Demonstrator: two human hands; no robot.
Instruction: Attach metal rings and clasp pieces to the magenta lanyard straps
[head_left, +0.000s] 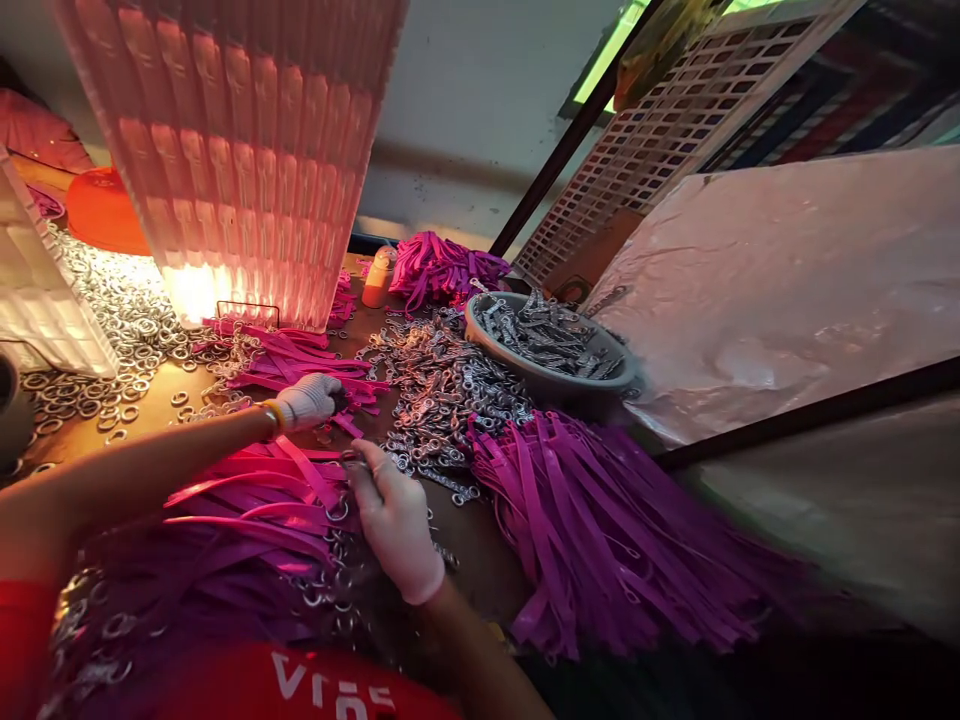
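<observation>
My left hand (306,402), in a white knit glove with dark fingertips, is closed over the near end of a pile of purple straps (277,362). Whatever its curled fingers hold is hidden. My right hand (401,525), gloved the same way, pinches at its fingertips what looks like the end of a purple strap. Below and left of it lies a nearer bundle of purple straps (247,505) with metal rings (337,580) at their ends. Beyond both hands, a heap of metal clasps and short chains (442,390) covers part of the brown table (480,540).
A grey basin (551,378) full of metal clasps stands behind the heap. More purple straps (600,520) hang off to the right. At the back are an orange bottle (379,277) and another strap bundle (446,265). A translucent ribbed panel (247,150) rises at left beside loose rings (120,320).
</observation>
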